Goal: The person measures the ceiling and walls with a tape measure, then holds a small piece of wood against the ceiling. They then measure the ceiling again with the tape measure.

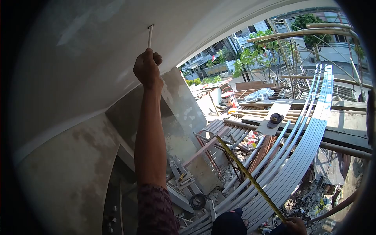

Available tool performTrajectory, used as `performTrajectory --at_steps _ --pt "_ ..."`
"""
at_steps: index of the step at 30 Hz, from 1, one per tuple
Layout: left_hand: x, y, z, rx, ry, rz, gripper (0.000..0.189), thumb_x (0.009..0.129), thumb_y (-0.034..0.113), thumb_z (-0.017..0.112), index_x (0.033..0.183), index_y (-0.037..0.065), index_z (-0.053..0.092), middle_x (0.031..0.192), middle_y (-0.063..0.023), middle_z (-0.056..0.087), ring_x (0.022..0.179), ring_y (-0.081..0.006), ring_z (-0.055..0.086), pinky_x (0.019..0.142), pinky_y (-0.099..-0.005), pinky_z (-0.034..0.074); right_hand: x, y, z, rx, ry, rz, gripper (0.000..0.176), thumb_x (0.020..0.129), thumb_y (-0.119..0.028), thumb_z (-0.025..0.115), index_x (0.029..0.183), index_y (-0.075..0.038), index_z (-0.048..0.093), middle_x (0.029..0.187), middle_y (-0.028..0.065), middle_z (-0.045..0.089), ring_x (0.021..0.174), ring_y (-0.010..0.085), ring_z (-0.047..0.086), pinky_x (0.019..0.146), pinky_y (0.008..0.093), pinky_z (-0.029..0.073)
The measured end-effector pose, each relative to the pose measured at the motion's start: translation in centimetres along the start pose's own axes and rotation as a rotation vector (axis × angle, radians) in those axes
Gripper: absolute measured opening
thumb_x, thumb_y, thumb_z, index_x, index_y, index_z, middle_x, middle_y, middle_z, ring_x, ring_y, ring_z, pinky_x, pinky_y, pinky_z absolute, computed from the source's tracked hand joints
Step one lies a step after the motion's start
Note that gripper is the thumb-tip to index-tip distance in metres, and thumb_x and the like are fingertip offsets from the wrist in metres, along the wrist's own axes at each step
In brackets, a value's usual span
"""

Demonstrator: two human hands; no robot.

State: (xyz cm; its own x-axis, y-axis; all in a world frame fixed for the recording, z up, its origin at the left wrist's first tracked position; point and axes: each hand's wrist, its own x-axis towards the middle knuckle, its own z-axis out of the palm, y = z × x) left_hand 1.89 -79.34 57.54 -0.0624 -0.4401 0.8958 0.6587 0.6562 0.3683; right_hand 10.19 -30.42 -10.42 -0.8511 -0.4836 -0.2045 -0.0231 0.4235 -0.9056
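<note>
My left hand (148,69) is raised overhead on a stretched arm with a dark, patterned sleeve. Its fingers are closed around a slim white rod (150,37) that looks like a pipe. The rod's upper end meets a small dark hole (151,26) in the grey plastered ceiling (90,51). My right hand is out of view. Below, at the bottom edge, another person's hand (295,226) grips the near end of a yellow tape measure blade (250,177), which extends up and to the left. A dark cap (229,224) on a person's head shows beside it.
Long light metal profiles (301,162) run from lower middle to upper right. A cap (275,120) lies on a board near a white bucket (228,97). Bamboo scaffolding (313,33) stands at upper right. Coiled wire (197,201), planks and rubble lie below; a plastered wall (70,172) rises left.
</note>
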Motion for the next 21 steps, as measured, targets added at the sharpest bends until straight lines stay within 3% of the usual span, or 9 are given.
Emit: performTrajectory --at_steps 1,4,8,11,13,16,19,21 --pt "-0.5 0.2 0.7 0.06 0.001 0.052 0.025 0.096 0.016 0.059 0.092 -0.008 0.063 0.074 -0.0095 0.065 0.06 -0.0147 0.061 0.059 -0.0285 0.053 0.0 -0.4 -0.1 0.129 -0.034 0.158 0.035 0.091 -0.03 0.068 0.115 -0.004 0.069 0.074 0.0024 0.064 0.06 0.0092 0.056 0.051 0.0265 0.043" --pt "-1.1 0.6 2.7 0.126 0.005 0.13 0.024 0.094 0.015 0.059 0.09 -0.008 0.063 0.071 -0.0103 0.065 0.056 -0.0156 0.061 0.056 -0.0295 0.053 0.3 0.0 0.1 0.108 -0.027 0.117 0.035 0.092 -0.029 0.068 0.115 -0.003 0.068 0.076 0.0011 0.064 0.06 0.007 0.054 0.051 0.0237 0.041" --pt "-0.7 -0.3 4.1 0.04 0.112 0.049 0.024 0.093 0.014 0.057 0.087 -0.008 0.062 0.069 -0.0106 0.064 0.056 -0.0162 0.063 0.054 -0.0302 0.053 1.0 3.6 1.0 0.098 -0.019 0.111 0.035 0.092 -0.029 0.067 0.116 -0.004 0.068 0.083 0.0042 0.067 0.066 0.0092 0.057 0.056 0.0256 0.045" --pt "-0.3 -0.1 4.3 0.006 0.172 -0.004 0.027 0.094 0.017 0.055 0.085 -0.008 0.062 0.076 -0.0097 0.064 0.062 -0.0169 0.062 0.061 -0.03 0.057 0.6 0.9 0.3 0.11 -0.024 0.101 0.035 0.092 -0.03 0.066 0.116 -0.004 0.068 0.087 0.0057 0.068 0.07 0.011 0.058 0.06 0.027 0.046" --pt "-0.1 -0.2 4.4 0.071 0.162 0.047 0.025 0.092 0.014 0.056 0.081 -0.008 0.061 0.065 -0.0105 0.063 0.053 -0.0153 0.062 0.051 -0.0281 0.053 0.2 -0.8 0.3 0.113 -0.039 0.093 0.035 0.092 -0.031 0.066 0.115 -0.004 0.069 0.089 0.0067 0.069 0.073 0.0122 0.059 0.063 0.0279 0.048" --pt "0.2 -0.2 4.7 0.069 0.156 0.032 0.026 0.092 0.015 0.055 0.078 -0.007 0.06 0.064 -0.0105 0.063 0.053 -0.0161 0.062 0.052 -0.0291 0.054 -0.2 -2.3 0.2 0.096 -0.022 0.083 0.036 0.092 -0.032 0.065 0.115 -0.004 0.069 0.093 0.0079 0.069 0.08 0.0148 0.06 0.069 0.0296 0.049" --pt "1.7 0.4 5.7 -0.06 0.141 0.055 0.027 0.092 0.015 0.054 0.077 -0.006 0.061 0.064 -0.0101 0.063 0.052 -0.0163 0.062 0.053 -0.029 0.054 -0.6 -4.3 -0.1 0.022 0.013 0.019 0.037 0.092 -0.032 0.066 0.116 -0.004 0.068 0.088 0.0071 0.068 0.074 0.0129 0.059 0.063 0.0286 0.048" --pt "3.6 1.4 6.7 -0.066 0.129 0.025 0.026 0.092 0.014 0.054 0.077 -0.006 0.062 0.064 -0.0097 0.063 0.052 -0.0166 0.062 0.054 -0.029 0.055 -0.3 -4.0 -0.1 0.189 -0.047 0.094 0.038 0.092 -0.032 0.066 0.116 -0.004 0.068 0.083 0.0068 0.066 0.068 0.0111 0.056 0.057 0.0278 0.046"
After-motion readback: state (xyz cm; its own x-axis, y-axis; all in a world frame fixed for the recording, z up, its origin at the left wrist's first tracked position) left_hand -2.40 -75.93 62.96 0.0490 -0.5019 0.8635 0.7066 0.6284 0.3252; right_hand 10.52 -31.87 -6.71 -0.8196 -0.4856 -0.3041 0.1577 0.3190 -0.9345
